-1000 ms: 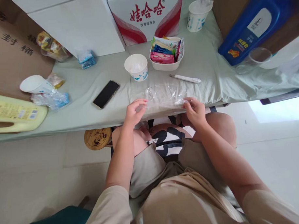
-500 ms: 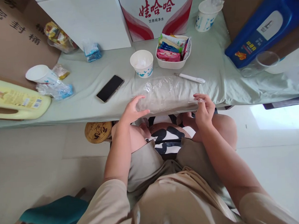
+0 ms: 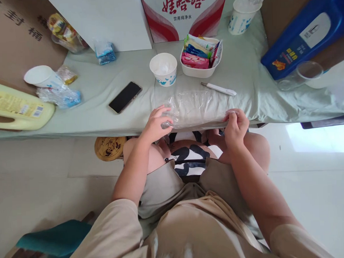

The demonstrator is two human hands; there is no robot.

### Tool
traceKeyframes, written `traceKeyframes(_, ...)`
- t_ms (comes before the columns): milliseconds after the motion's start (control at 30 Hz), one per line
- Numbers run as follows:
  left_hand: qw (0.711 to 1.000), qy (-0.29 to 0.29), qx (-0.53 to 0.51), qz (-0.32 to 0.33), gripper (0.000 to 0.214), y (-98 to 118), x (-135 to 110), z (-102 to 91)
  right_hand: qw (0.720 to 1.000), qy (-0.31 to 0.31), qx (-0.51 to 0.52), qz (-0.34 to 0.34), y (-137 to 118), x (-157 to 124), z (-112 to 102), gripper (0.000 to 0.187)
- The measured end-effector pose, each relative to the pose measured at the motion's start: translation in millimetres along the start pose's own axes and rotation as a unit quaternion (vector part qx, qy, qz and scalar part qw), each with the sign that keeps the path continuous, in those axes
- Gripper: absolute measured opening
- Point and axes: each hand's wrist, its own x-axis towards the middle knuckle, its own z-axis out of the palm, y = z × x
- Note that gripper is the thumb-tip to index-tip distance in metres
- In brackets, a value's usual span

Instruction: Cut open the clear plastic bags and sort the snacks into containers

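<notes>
A thin sheet of clear plastic film (image 3: 191,107) lies crinkled along the front of the table, between my hands. My left hand (image 3: 156,124) is at its left edge, fingers curled, with some film between the thumb and fingers. At the opposite edge, my right hand (image 3: 236,125) is closed, pinching the film's corner between thumb and fingers. Just beyond the film stands a white paper cup (image 3: 167,77) with clear plastic inside. A white-handled knife or cutter (image 3: 220,89) lies behind the film's right part.
A white tub (image 3: 199,72) of wrapped snacks stands behind the film. To the left lies a black phone (image 3: 125,97), with a tipped paper cup (image 3: 42,78) and a yellow bottle (image 3: 21,109) farther out. A blue bottle (image 3: 301,34) and clear cup (image 3: 308,74) are on the right.
My left hand has gone from open beside the film to curled on its left edge. My right hand has closed more tightly on the right corner, and the film looks more stretched.
</notes>
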Motion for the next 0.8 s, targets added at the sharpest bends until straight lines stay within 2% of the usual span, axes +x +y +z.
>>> traceKeyframes(133,0.998,0.030,-0.056,-0.031,0.031,-3,2,-3.9,1.000,-0.001,0.002,-0.001,0,1,0,0.015)
traceKeyframes(233,0.995,0.058,-0.019,-0.080,0.039,-4,2,0.2,1.000,-0.007,0.000,0.003,0,0,0,0.015)
traceKeyframes(300,0.994,0.050,0.009,-0.102,0.044,-5,2,4.1,1.000,-0.012,-0.008,0.007,0,0,1,0.017)
traceKeyframes(400,0.994,0.026,0.023,-0.100,0.029,-6,1,7.0,1.000,-0.016,-0.017,0.008,1,0,1,0.021)
traceKeyframes(467,0.996,0.035,0.005,-0.084,0.015,-6,1,6.9,1.000,-0.015,-0.016,0.010,2,0,1,0.019)
traceKeyframes(667,0.987,0.122,-0.102,-0.014,0.017,-6,2,4.9,1.000,-0.001,-0.019,0.012,3,0,3,0.016)
traceKeyframes(800,0.968,0.200,-0.146,-0.042,0.017,-7,2,3.1,0.999,-0.004,-0.038,0.008,8,-1,1,0.020)
